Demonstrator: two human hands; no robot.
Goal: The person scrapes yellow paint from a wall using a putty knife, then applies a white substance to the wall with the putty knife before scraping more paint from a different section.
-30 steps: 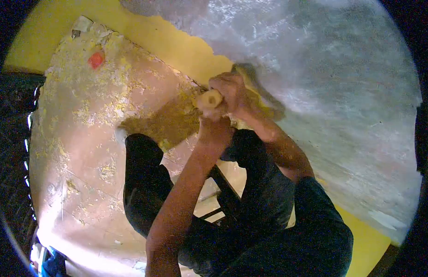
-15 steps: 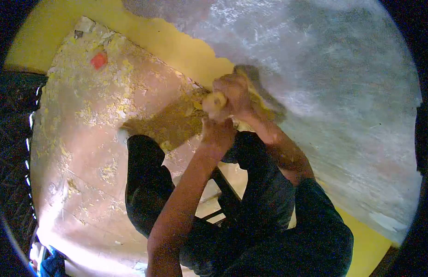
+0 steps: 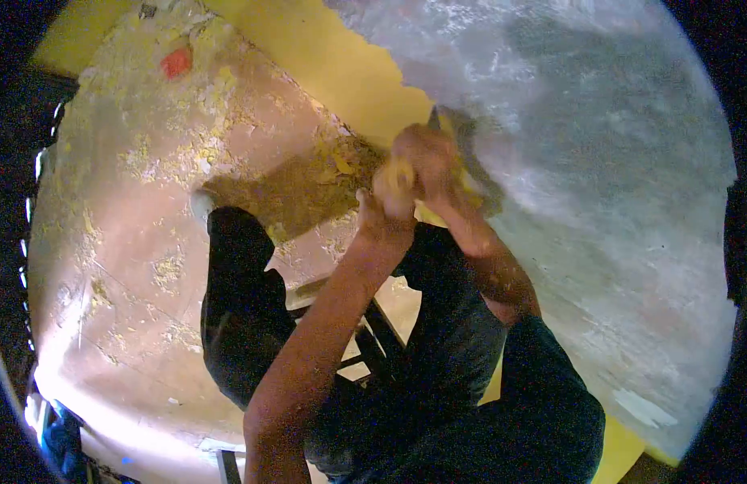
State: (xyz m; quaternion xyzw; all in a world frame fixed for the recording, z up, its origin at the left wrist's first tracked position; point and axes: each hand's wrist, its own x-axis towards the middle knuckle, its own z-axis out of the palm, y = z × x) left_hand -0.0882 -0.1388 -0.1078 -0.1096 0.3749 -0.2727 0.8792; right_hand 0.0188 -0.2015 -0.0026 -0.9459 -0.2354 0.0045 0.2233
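Note:
My left hand (image 3: 387, 211) and my right hand (image 3: 426, 152) are close together in front of the wall, both closed around a scraper with a yellow handle. The handle's round butt (image 3: 400, 174) points back between my hands, blurred by motion. Beyond my right hand a dark blade (image 3: 435, 118) meets the wall at the border between yellow paint (image 3: 361, 89) and bare grey wall (image 3: 583, 177). Most of the blade is hidden by my right hand and its shadow.
Yellow paint flakes litter the floor (image 3: 139, 242), thickest along the wall's foot. A red piece (image 3: 177, 62) lies at the far left. My legs straddle a dark stool frame (image 3: 373, 339). Blue material (image 3: 61, 440) shows at the lower left.
The view has shifted slightly, so the floor and my legs sit a little higher and further left. My hands, still together on the scraper, have moved slightly right along the wall.

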